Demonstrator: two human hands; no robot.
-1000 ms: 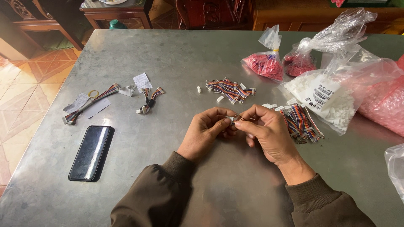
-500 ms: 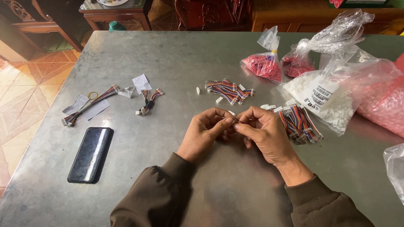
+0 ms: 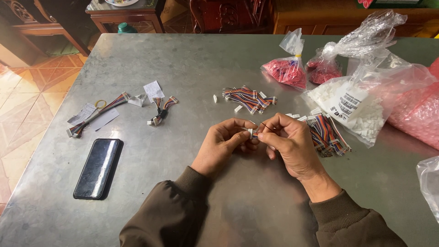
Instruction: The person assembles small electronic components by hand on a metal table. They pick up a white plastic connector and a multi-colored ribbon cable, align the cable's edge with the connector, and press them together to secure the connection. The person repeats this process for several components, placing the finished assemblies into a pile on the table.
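Here, over a grey metal table (image 3: 192,68) strewn with bagged parts, the left hand (image 3: 224,146) and right hand (image 3: 288,144) are pinching a small white connector (image 3: 250,133) between closed fingertips, having drawn slightly closer together than a second ago, wire ends now meeting the plug.

a grey metal surface (image 3: 192,64) carries a black phone (image 3: 98,168) at the left; beside it lie paper slips (image 3: 83,113) and short wire bundles (image 3: 161,110); multicoloured ribbon wires (image 3: 249,98) lie at centre, more (image 3: 325,133) to the right; clear bags of red parts (image 3: 287,71) and white parts (image 3: 354,107) rest at the right side.
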